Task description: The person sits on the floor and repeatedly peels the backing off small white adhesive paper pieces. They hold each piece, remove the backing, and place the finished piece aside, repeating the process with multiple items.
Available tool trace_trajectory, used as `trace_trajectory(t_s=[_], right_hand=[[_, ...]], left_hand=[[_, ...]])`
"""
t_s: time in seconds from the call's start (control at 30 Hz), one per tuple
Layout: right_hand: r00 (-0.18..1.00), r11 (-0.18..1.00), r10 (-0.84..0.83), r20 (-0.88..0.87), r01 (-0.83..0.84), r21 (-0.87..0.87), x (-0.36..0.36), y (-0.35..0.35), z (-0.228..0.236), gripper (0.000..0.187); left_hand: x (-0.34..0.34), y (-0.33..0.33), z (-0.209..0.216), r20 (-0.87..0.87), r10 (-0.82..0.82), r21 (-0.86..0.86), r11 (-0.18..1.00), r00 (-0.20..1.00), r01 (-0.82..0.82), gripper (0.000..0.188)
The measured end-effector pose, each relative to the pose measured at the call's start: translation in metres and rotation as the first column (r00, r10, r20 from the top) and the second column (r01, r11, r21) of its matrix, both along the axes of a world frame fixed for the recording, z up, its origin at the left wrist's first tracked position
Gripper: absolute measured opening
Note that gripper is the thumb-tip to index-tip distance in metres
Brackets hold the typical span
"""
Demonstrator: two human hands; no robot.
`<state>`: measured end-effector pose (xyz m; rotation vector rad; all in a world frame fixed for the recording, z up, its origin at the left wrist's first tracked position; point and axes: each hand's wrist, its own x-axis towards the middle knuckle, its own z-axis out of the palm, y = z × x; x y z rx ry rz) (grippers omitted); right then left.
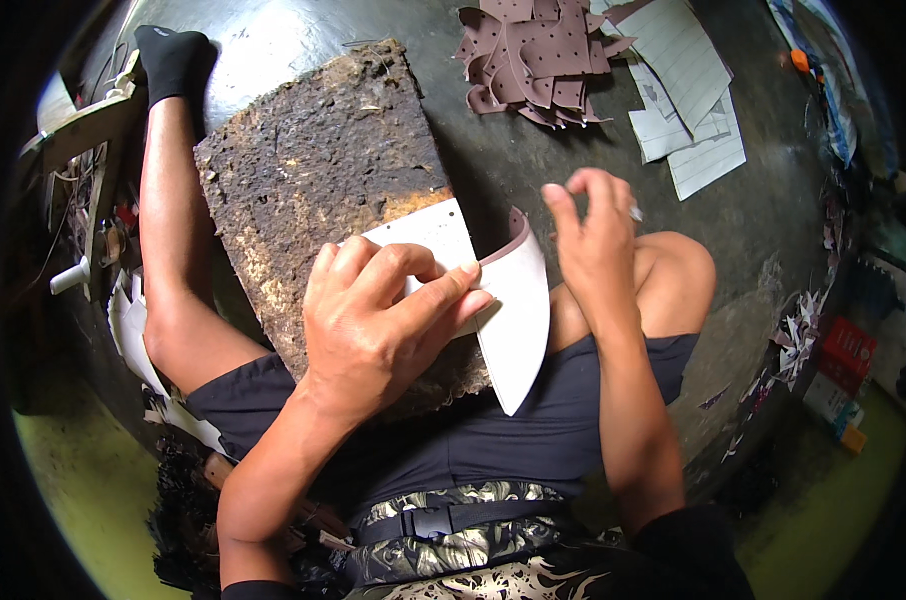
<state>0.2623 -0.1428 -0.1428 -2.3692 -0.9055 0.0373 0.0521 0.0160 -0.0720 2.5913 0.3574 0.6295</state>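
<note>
My left hand (378, 310) is closed, its thumb and forefinger pinching a white-faced cut piece (514, 300). That piece looks like a shoe-upper part in thin sheet material, with a curled mauve-brown edge showing. It overhangs the right side of a rough, dark, pitted board (318, 150) lying across my lap. Near my fingers, a white flap of it with small dark holes rests on the board. My right hand (598, 215) is raised just right of the piece, apart from it. Its thumb stands away from the bent fingers, and a small pale spot shows at its outer side.
Beyond the board, a pile of mauve-brown perforated cut pieces (533, 55) lies on the dark floor. White lined sheets (688, 100) are to its right. Scraps (801, 325) and a red box (845, 352) sit at far right; a wooden stand (98, 160) is at left.
</note>
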Motion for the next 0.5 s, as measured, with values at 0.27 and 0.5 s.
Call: trace_trajectory(t_s=[0.27,0.5], right_hand=[[0.097,0.822,0.327,-0.940,0.461,0.334,-0.053,-0.034,0.058,0.024],[0.501,0.823,0.553,-0.665,-0.204,0.531,-0.035,-0.006,0.134,0.031]], left_hand=[[0.001,-0.008,0.007,-0.034,0.025,-0.018,1.000,0.999,-0.026,0.035],[-0.017,-0.019,0.089,0.085,0.090,0.008,0.996,0.992,-0.091,0.038]])
